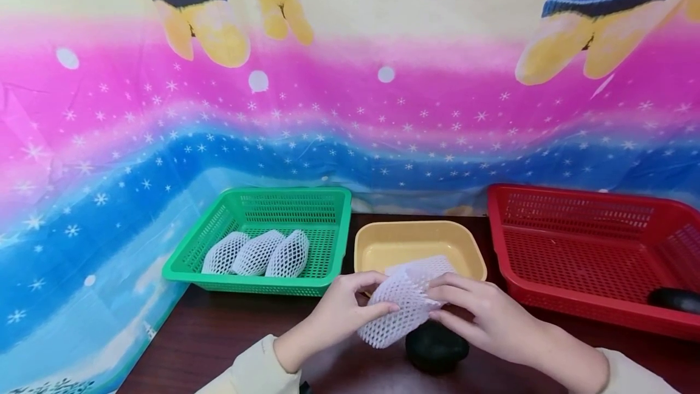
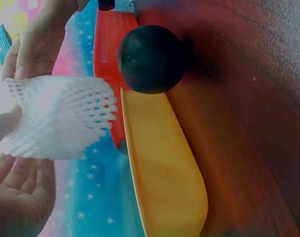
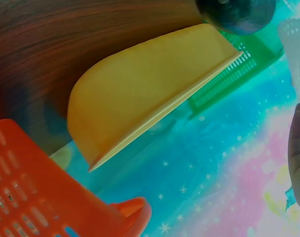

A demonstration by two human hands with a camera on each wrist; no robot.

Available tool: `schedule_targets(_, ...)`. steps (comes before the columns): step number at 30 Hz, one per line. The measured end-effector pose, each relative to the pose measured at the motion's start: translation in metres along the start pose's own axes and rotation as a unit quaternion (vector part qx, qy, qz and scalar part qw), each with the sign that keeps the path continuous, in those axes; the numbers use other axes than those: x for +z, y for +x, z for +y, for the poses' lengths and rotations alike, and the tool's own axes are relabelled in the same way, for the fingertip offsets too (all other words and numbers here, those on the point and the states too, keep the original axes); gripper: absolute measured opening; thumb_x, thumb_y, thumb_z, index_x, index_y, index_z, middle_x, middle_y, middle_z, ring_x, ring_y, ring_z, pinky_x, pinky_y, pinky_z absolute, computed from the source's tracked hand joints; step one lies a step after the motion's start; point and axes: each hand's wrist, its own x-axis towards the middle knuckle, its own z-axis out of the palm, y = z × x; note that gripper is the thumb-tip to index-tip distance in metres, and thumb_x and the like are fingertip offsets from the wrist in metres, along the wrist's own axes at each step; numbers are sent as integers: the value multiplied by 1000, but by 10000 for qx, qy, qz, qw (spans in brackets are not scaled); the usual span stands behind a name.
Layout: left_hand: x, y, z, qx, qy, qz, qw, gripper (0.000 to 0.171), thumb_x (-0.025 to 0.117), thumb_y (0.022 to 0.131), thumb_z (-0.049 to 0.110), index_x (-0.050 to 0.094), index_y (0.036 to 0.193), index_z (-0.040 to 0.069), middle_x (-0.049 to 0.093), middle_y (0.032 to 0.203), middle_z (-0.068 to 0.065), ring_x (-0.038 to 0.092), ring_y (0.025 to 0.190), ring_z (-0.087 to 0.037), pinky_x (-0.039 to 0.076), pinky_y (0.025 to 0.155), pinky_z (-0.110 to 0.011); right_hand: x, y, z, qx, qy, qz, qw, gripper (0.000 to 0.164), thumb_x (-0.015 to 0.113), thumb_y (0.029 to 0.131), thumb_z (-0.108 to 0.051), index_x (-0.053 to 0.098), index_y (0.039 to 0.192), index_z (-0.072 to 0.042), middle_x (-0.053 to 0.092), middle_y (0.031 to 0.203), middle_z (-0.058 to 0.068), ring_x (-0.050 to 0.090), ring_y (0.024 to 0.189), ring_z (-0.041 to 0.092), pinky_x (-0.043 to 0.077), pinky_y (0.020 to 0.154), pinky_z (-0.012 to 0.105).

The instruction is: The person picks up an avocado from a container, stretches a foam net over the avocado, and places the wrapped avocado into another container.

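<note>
My left hand (image 1: 341,309) holds a white foam net sleeve (image 1: 391,315) between thumb and fingers. At the sleeve's other end, the fingers and thumb of my right hand (image 1: 487,318) pinch its edge. The left wrist view shows the sleeve (image 2: 61,118) puffed out, with its scalloped mesh end facing the table side. Just below the hands, a dark, nearly black rounded fruit (image 1: 435,350) sits on the table, partly overlapped by the right hand and sleeve. In the right wrist view only part of the right hand (image 3: 299,158) appears at the edge.
Behind the hands stands a yellow tub (image 1: 363,248) with more white netting at its front. A green basket (image 1: 344,224) on the left holds three netted pieces (image 1: 259,253). The red basket (image 1: 503,260) on the right has a dark fruit (image 1: 675,300) in its front corner. A printed cloth (image 1: 350,108) hangs behind.
</note>
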Motion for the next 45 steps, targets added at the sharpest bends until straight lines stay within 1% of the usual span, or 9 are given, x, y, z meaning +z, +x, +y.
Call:
schedule_targets(4,-3,-1,2,37,-84,223,9997,19,82,88,11,76,105,3,74,100,-7,68,75,-5,58,68,-25,-2,-3,2,28,-89,131,9999,18,63,103,-33,73,106,-19,66,97,-13,60,80,0,51,71,14)
schedule_targets(8,-10,-2,4,-86,-195,359,9991,17,83,87,9,77,101,2,74,98,-7,69,78,-8,58,70,-25,-4,-5,3,-59,-255,180,9995,19,61,104,-34,74,100,-20,67,93,-13,60,79,0,51,71,14)
schedule_targets(16,-21,-7,2,-316,184,227,9991,7,84,86,13,80,91,9,72,82,7,59,68,-4,47,60,-18,-9,-14,3,27,-446,246,9987,13,66,101,-34,74,101,-24,71,94,-12,65,81,2,52,73,14)
schedule_targets(21,-24,-10,1,-245,539,256,9979,10,80,89,13,83,98,9,76,90,4,63,78,-6,50,65,-20,-12,-14,2,43,-620,149,9980,20,60,103,-40,74,100,-27,70,96,-16,64,83,0,52,74,14)
schedule_targets(27,-23,-8,3,-327,220,220,9990,16,80,90,15,81,104,9,76,95,2,68,77,-7,53,65,-20,-12,-9,1,-46,-527,153,9985,25,57,105,-40,75,105,-23,70,101,-13,66,87,3,53,79,15)
schedule_targets(30,-20,-7,5,-302,-71,86,9995,25,81,90,14,77,114,8,76,101,-1,72,86,-12,58,75,-26,-11,-6,-1,-27,-354,148,9993,26,56,105,-38,75,109,-21,72,105,-9,68,92,6,53,85,17)
schedule_targets(33,-16,-6,5,-309,-50,-154,9994,49,84,88,18,67,134,13,71,115,2,70,98,-12,57,85,-29,-9,-4,-1,-74,-230,221,9995,27,56,106,-36,74,112,-17,73,106,-5,70,94,9,52,88,17)
schedule_targets(38,-8,-5,5,-202,527,-673,9961,89,92,79,30,43,154,29,60,134,8,60,112,-8,50,96,-29,-3,0,-2,-312,-210,377,9986,28,55,106,-33,74,113,-14,75,108,0,72,98,12,51,91,18)
schedule_targets(45,-4,-5,2,-253,766,-707,9942,87,92,78,30,45,151,30,66,122,8,63,101,-5,53,83,-26,4,3,0,-669,-44,479,9966,23,58,106,-27,74,113,-12,74,111,5,72,100,15,52,90,19)
